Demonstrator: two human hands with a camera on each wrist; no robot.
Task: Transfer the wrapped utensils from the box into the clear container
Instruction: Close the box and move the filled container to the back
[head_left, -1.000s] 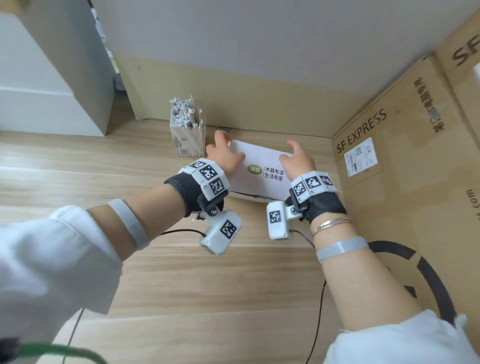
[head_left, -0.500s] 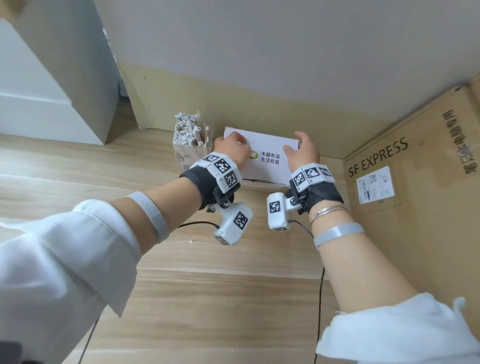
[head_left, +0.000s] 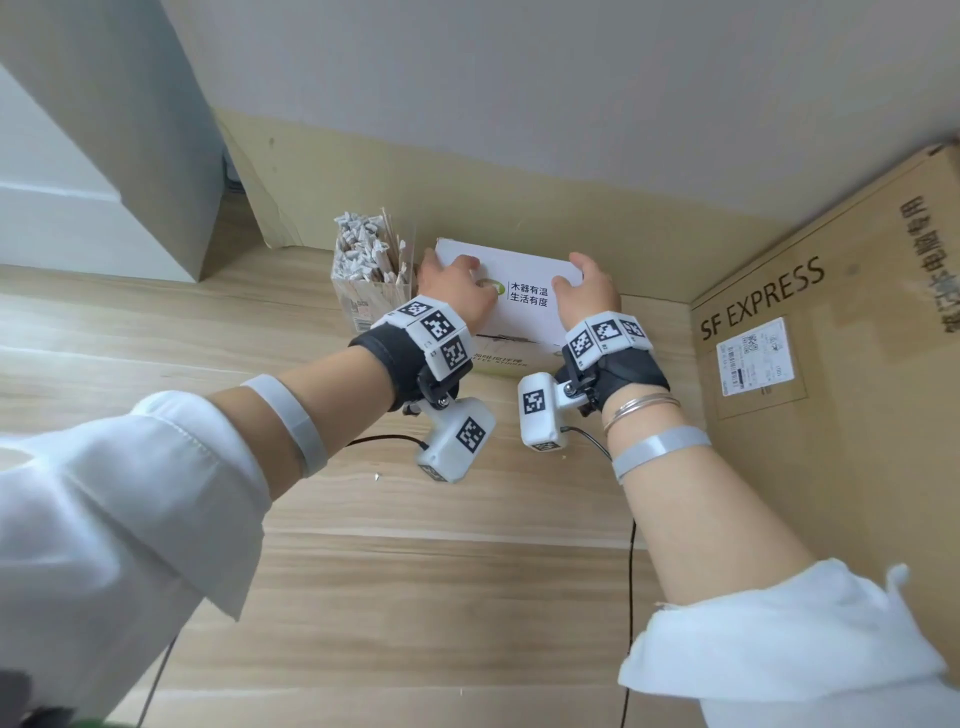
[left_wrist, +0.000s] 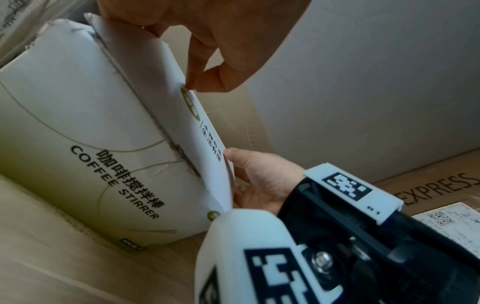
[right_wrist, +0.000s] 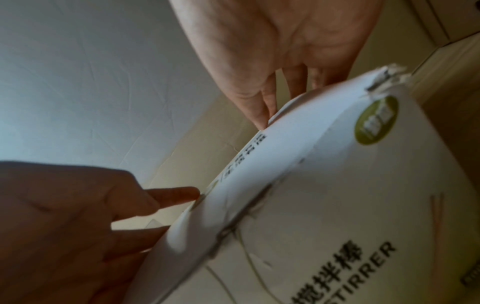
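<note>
A white "COFFEE STIRRER" box (head_left: 519, 322) stands at the back of the wooden table, close to the wall. Touching its left side is the clear container (head_left: 363, 306), packed with upright wrapped stirrers (head_left: 363, 244). My left hand (head_left: 452, 291) holds the left end of the box's lid (left_wrist: 166, 92), fingertips curled onto it. My right hand (head_left: 589, 296) grips the lid's right end, thumb on the near face and fingers over the far edge. In the right wrist view the lid (right_wrist: 298, 133) lies between both hands. The box's inside is hidden.
A large brown SF EXPRESS carton (head_left: 831, 389) walls off the right side. A grey-white cabinet (head_left: 104, 156) stands at the back left. A black cable (head_left: 631, 571) trails over the wooden tabletop (head_left: 415, 571) toward me.
Both hands have moved the white box away from me toward the wall, until it sits right beside the clear container. Their hold on the lid is unchanged.
</note>
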